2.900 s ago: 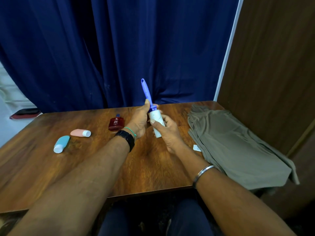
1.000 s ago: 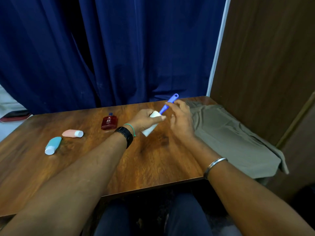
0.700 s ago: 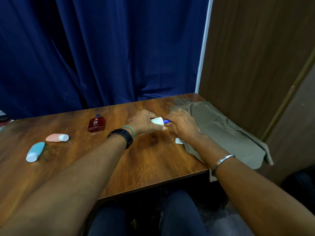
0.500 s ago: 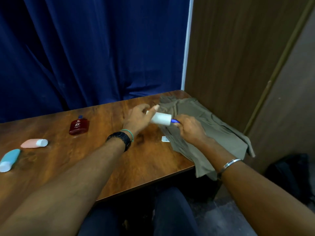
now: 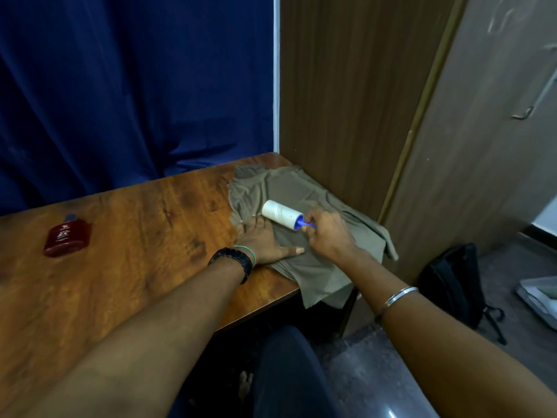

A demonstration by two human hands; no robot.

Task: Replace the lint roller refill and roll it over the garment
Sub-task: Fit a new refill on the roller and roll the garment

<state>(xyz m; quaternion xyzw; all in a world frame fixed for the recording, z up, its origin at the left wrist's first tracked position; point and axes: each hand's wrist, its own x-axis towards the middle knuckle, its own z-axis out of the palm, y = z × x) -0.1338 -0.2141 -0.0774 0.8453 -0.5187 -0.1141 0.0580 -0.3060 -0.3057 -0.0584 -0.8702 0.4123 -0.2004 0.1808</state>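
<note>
An olive-green garment [image 5: 301,191] lies folded at the right end of the wooden table [image 5: 135,236], part of it hanging over the front edge. The lint roller [image 5: 281,214], a white roll on a blue handle, lies with the roll on the cloth. My right hand [image 5: 328,233] is closed around the blue handle, most of which it hides. My left hand [image 5: 262,239] lies flat on the garment's left part, fingers spread, just below the roll.
A dark red flat bottle [image 5: 67,236] lies on the table to the left. A blue curtain [image 5: 135,86] hangs behind the table and a brown wooden panel [image 5: 346,86] stands right against the garment. A black bag [image 5: 452,282] sits on the floor at right.
The view swung right. My left hand let go of the white roll and went flat onto the garment. My right hand lowered the roller onto the cloth.
</note>
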